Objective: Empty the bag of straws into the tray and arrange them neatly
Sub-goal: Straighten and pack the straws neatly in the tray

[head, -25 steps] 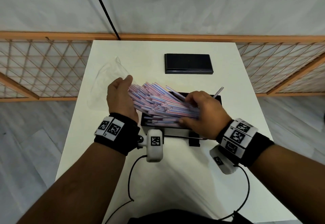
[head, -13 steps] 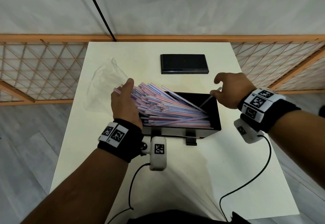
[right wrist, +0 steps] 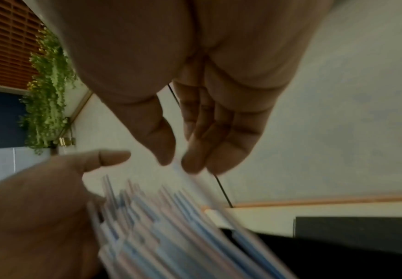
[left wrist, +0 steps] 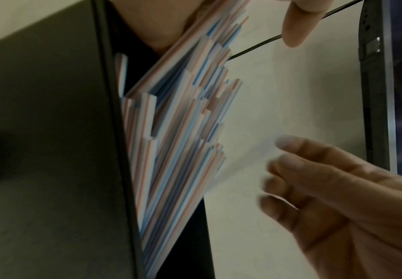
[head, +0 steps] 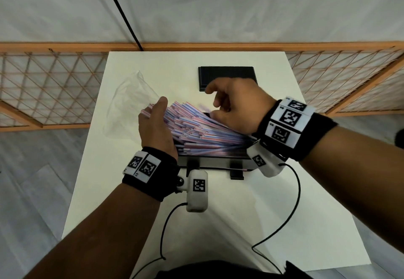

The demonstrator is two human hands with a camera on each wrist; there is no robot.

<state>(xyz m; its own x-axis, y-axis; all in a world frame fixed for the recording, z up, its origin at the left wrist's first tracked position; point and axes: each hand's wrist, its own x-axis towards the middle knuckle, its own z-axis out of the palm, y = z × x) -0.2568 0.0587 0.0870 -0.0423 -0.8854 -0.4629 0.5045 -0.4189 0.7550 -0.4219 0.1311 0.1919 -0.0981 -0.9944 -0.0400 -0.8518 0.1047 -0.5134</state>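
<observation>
- Since half a second earlier, the right hand (head: 235, 103) had swung back from the tray's far right corner to above the straws (head: 203, 132); its thumb and forefinger pinched one straw's tip.
- Left hand (head: 156, 125), fingers straight and relaxed, stood flat against the straws' left ends, which overhung the tray (head: 215, 163) between the hands.
- Risk, as I judged: tilted straws might slide past the left hand onto the table (head: 251, 224); a hard push would cause it.
- Beyond the left hand lay the emptied bag (head: 131, 103); past the right, a black lid (head: 227, 74); bare table remained on both sides.
</observation>
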